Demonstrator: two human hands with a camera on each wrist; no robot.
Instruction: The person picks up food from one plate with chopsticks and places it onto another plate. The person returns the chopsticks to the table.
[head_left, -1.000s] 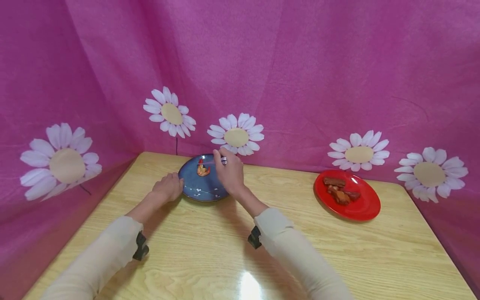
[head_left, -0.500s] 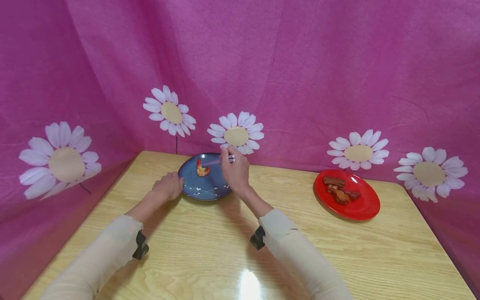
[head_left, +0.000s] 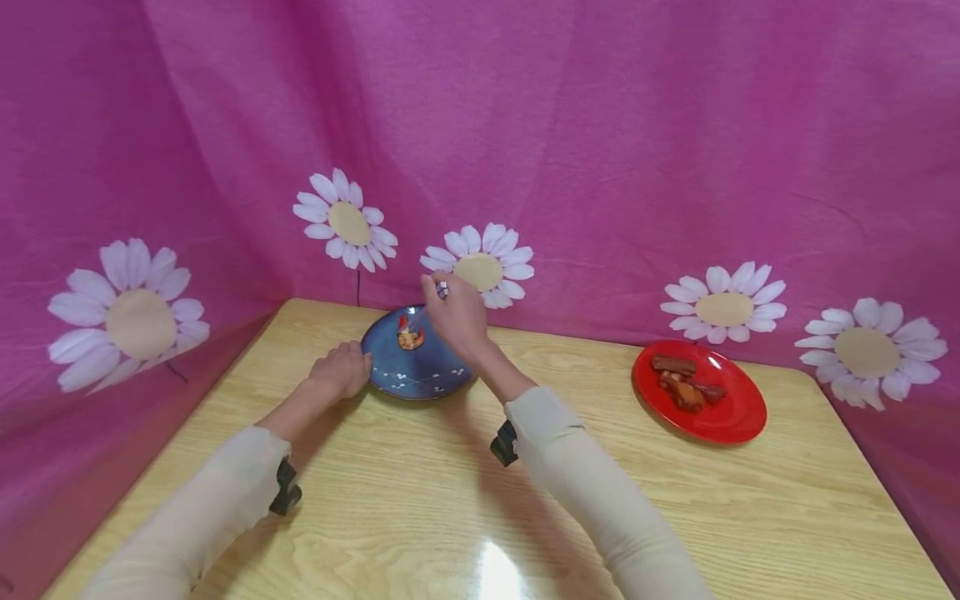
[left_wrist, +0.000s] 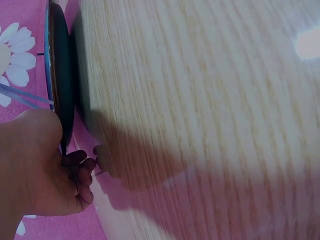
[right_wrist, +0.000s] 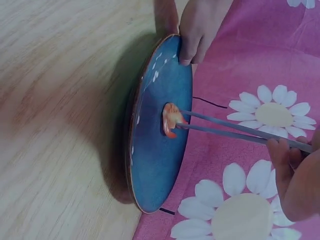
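A blue plate (head_left: 390,358) with small white blossoms sits at the back left of the table, and on it lies an orange-red shrimp (head_left: 410,339). My left hand (head_left: 341,369) grips the plate's left rim, thumb on the rim and fingers curled under it in the left wrist view (left_wrist: 45,170). A pair of chopsticks (right_wrist: 230,127) is held by my right hand (head_left: 459,315) over the plate's right side. In the right wrist view their tips reach the shrimp (right_wrist: 171,119), one on either side of its upper part.
A red plate (head_left: 738,408) with several brown meat-like pieces (head_left: 684,387) stands at the right of the wooden table (head_left: 390,508). A pink cloth (head_left: 600,150) printed with daisies hangs behind and along the sides.
My right hand first draws back rightward with the chopsticks, then comes left and up, tilting them more steeply down at the shrimp. The left hand keeps its hold on the rim.
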